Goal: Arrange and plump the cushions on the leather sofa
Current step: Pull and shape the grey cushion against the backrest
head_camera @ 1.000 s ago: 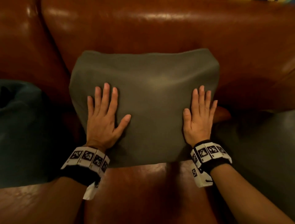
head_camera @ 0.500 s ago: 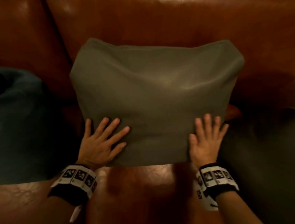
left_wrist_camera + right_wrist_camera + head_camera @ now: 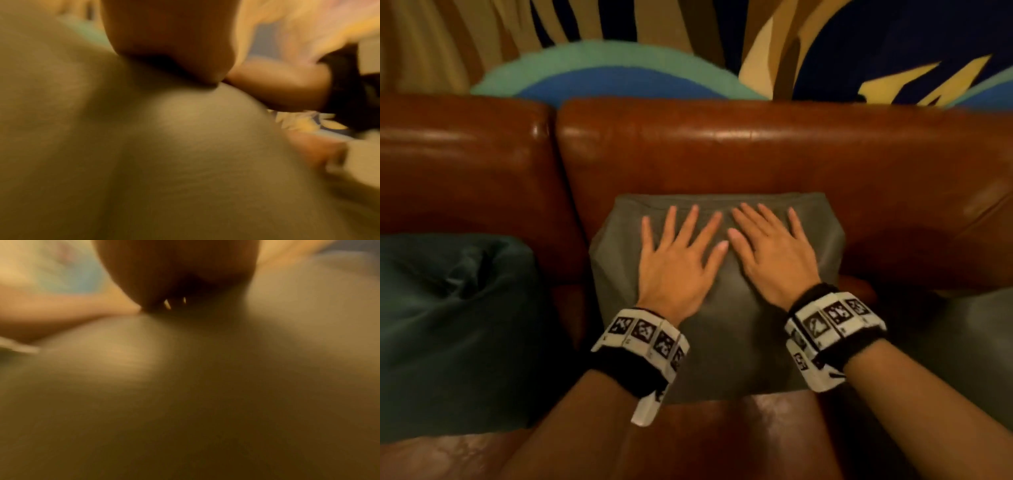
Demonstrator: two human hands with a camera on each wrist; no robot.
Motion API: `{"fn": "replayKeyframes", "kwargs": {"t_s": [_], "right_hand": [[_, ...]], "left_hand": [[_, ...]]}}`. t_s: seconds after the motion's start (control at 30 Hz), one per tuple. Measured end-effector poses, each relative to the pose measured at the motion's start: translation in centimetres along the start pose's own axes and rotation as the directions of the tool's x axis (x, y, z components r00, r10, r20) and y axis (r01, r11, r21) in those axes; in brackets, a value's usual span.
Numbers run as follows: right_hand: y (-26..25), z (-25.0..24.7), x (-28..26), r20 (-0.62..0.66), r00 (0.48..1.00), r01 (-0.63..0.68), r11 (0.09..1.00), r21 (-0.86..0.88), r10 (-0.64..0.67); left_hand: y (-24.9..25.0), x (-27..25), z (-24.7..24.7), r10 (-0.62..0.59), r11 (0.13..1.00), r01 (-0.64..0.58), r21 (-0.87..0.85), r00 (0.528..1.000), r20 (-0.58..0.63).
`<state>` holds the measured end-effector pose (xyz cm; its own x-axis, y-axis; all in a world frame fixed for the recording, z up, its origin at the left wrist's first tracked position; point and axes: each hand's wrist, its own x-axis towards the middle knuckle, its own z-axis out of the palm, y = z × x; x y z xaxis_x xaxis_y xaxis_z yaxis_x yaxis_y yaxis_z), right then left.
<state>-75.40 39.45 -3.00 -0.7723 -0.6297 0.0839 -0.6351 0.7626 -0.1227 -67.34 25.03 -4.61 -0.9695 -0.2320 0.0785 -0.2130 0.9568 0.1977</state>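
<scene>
An olive-grey cushion (image 3: 822, 246) leans against the backrest of the brown leather sofa (image 3: 722, 154), in the middle seat. My left hand (image 3: 674, 260) and right hand (image 3: 770, 253) lie flat on the cushion's upper front, side by side, fingers straight and spread, thumbs nearly touching. In the blurred left wrist view the palm (image 3: 168, 40) presses into the cushion (image 3: 185, 154). The right wrist view shows the same: my palm (image 3: 179, 272) on the fabric (image 3: 205, 394).
A dark teal cushion (image 3: 455, 325) sits on the left seat. Another grey-green cushion (image 3: 969, 356) is at the right edge. Behind the sofa hangs a patterned wall or cloth (image 3: 619, 72) in blue, green and tan.
Both hands moved from the cushion's lower corners up and inward to its upper middle. The head view pulled back and tilted up, so the sofa top and wall now show.
</scene>
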Motion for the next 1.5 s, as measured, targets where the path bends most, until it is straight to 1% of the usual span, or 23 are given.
{"fn": "replayKeyframes", "kwargs": {"t_s": [0.07,0.17,0.27,0.4,0.5,0.57,0.63,0.67,0.73,0.8,0.87,0.9,0.93,1.0,1.03,1.1,1.13,1.17,1.27,1.3,1.37,1.43,1.5], "right_hand": [[2.7,-0.1,0.1,0.100,0.988,-0.119,0.993,-0.018,0.120],[4.7,-0.8,0.0,0.157,0.956,-0.240,0.969,-0.062,0.247],[5.5,-1.7,-0.1,0.224,0.870,-0.471,0.876,0.107,0.440],[6.2,-3.3,-0.5,0.166,0.864,-0.500,0.776,0.384,0.475],[6.1,-4.8,0.2,0.122,0.788,-0.552,0.604,0.575,0.604],[6.2,-5.5,0.3,0.196,0.691,-0.606,0.410,0.681,0.696],[6.4,-5.7,0.0,0.343,0.594,-0.664,0.204,0.719,0.728],[6.7,-5.8,-0.3,0.391,0.567,-0.680,0.144,0.719,0.725],[7.1,-6.0,-1.2,0.423,0.568,-0.645,0.062,0.762,0.706],[6.6,-6.8,-2.7,0.424,0.617,-0.573,0.009,0.819,0.663],[6.3,-6.8,-4.1,0.458,0.665,-0.540,-0.043,0.840,0.590],[6.2,-6.3,-4.4,0.473,0.686,-0.534,-0.060,0.844,0.552],[5.9,-6.1,-4.7,0.481,0.693,-0.531,-0.070,0.844,0.537],[5.6,-5.6,-5.0,0.432,0.695,-0.512,-0.026,0.859,0.575],[5.8,-5.1,-5.2,0.361,0.703,-0.497,0.060,0.866,0.613],[5.8,-4.4,-6.6,0.184,0.720,-0.471,0.276,0.838,0.670],[5.7,-3.8,-7.8,0.138,0.719,-0.472,0.332,0.816,0.681],[5.5,-3.2,-9.2,0.133,0.723,-0.484,0.360,0.797,0.678],[5.0,-1.1,-11.6,0.074,0.754,-0.448,0.429,0.785,0.653],[4.8,-0.9,-11.6,0.047,0.758,-0.411,0.420,0.809,0.650],[4.4,-1.2,-10.9,0.041,0.755,-0.338,0.335,0.879,0.654],[4.6,-1.3,-10.5,0.093,0.734,-0.292,0.189,0.937,0.672],[4.8,-1.5,-11.3,0.139,0.746,-0.242,0.070,0.968,0.652]], "left_hand": [[-2.7,-0.1,0.6,-0.101,0.994,0.100,-0.049,0.995,-0.006],[-4.2,-0.1,0.1,-0.168,0.983,0.168,-0.078,0.986,0.010],[-4.2,0.3,-0.7,-0.413,0.903,0.402,-0.152,0.909,-0.047],[-4.5,0.4,-3.3,-0.645,0.673,0.515,-0.531,0.760,-0.081],[-5.8,0.8,-4.6,-0.741,0.406,0.629,-0.663,0.652,0.164],[-6.7,0.2,-5.1,-0.734,0.184,0.632,-0.752,0.598,0.323],[-6.8,-0.8,-5.6,-0.661,0.035,0.567,-0.823,0.631,0.406],[-6.2,-1.6,-6.4,-0.620,-0.005,0.548,-0.836,0.655,0.433],[-5.4,-2.8,-7.2,-0.564,-0.061,0.522,-0.851,0.686,0.461],[-4.9,-4.0,-7.4,-0.508,-0.204,0.472,-0.857,0.698,0.505],[-5.0,-4.7,-6.9,-0.467,-0.353,0.459,-0.815,0.669,0.578],[-5.1,-4.8,-6.5,-0.477,-0.383,0.456,-0.803,0.646,0.595],[-5.0,-4.7,-6.1,-0.505,-0.367,0.452,-0.813,0.637,0.582],[-4.8,-4.6,-5.7,-0.613,-0.186,0.402,-0.897,0.666,0.426],[-4.8,-4.9,-5.5,-0.650,-0.017,0.377,-0.926,0.699,0.297],[-4.9,-6.8,-5.3,-0.664,0.361,0.386,-0.849,0.745,0.057],[-5.0,-8.2,-4.6,-0.658,0.457,0.392,-0.798,0.753,-0.007],[-5.0,-9.5,-4.1,-0.639,0.488,0.403,-0.774,0.769,-0.003],[-4.8,-11.3,-2.4,-0.629,0.413,0.436,-0.799,0.772,0.096],[-4.8,-11.2,-2.2,-0.625,0.450,0.437,-0.778,0.777,0.074],[-4.8,-10.5,-2.2,-0.621,0.462,0.414,-0.785,0.782,0.047],[-4.5,-10.0,-2.8,-0.604,0.338,0.368,-0.866,0.790,0.100],[-4.2,-10.1,-2.7,-0.559,0.121,0.338,-0.933,0.800,0.217]]}}
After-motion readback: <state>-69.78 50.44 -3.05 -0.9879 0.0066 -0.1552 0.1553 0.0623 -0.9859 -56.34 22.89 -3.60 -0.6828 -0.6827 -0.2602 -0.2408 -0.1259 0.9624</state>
